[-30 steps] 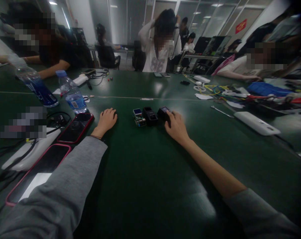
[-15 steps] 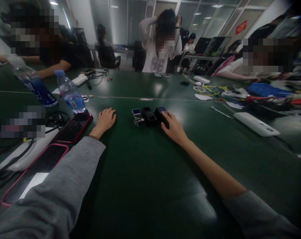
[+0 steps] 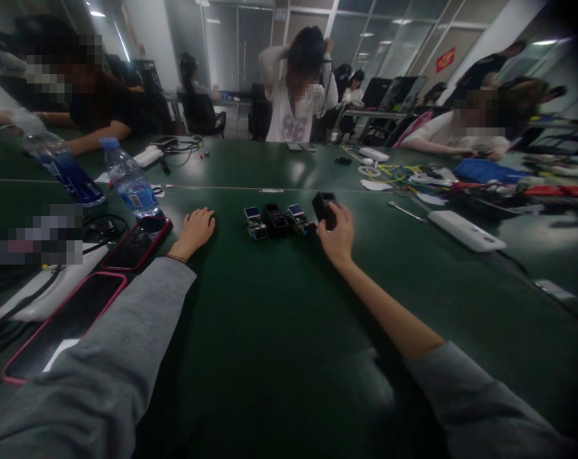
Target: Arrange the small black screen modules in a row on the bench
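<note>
My right hand [image 3: 338,237] holds a small black box-shaped cover [image 3: 324,207] just above the green table [image 3: 279,331]. Left of it three small parts stand in a row: a circuit module with a blue screen [image 3: 253,222], a black case [image 3: 274,218], and a second bare module with a blue screen [image 3: 298,218]. My left hand [image 3: 194,231] rests flat on the table, palm down, left of the row and holds nothing.
Two phones in red cases [image 3: 136,243] [image 3: 64,325] and a white device [image 3: 44,290] lie at the left, near two water bottles [image 3: 129,182] [image 3: 62,167]. A white power strip [image 3: 465,231], cables and tools lie at the right. Other people sit around the table.
My right hand pushed the third unit against the row, then lifted its black cover off to the right, leaving a bare module with a blue screen. My left hand stayed put.
</note>
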The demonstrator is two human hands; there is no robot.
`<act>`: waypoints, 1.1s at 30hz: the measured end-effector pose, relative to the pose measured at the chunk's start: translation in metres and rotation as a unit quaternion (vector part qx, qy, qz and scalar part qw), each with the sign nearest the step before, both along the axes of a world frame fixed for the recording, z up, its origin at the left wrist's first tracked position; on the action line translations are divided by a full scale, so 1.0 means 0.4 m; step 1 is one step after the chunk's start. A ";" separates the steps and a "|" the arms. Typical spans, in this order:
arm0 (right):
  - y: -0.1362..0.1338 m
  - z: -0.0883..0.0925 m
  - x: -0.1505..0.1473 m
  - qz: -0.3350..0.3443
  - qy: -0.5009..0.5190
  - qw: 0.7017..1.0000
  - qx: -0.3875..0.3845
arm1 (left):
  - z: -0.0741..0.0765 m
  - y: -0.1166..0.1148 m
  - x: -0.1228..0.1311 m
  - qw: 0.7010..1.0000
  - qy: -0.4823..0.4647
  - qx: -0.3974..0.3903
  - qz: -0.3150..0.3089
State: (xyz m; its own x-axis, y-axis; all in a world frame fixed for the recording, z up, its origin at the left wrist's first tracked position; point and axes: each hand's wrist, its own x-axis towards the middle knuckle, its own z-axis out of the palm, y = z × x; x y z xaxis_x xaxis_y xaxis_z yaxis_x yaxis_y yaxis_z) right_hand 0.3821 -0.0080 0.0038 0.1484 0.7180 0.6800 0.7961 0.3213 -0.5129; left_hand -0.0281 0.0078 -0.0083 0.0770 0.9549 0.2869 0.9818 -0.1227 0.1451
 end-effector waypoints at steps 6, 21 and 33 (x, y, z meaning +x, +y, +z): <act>0.036 -0.024 0.026 0.016 0.065 0.994 -0.084 | 0.001 -0.020 0.001 0.999 -0.013 -0.029 0.005; 0.039 -0.024 0.000 -0.017 0.053 0.993 -0.107 | 0.027 -0.094 0.020 0.999 -0.041 -0.008 0.012; 0.010 -0.008 -0.013 0.009 0.025 0.996 -0.090 | 0.037 -0.117 0.037 1.000 0.000 0.016 0.017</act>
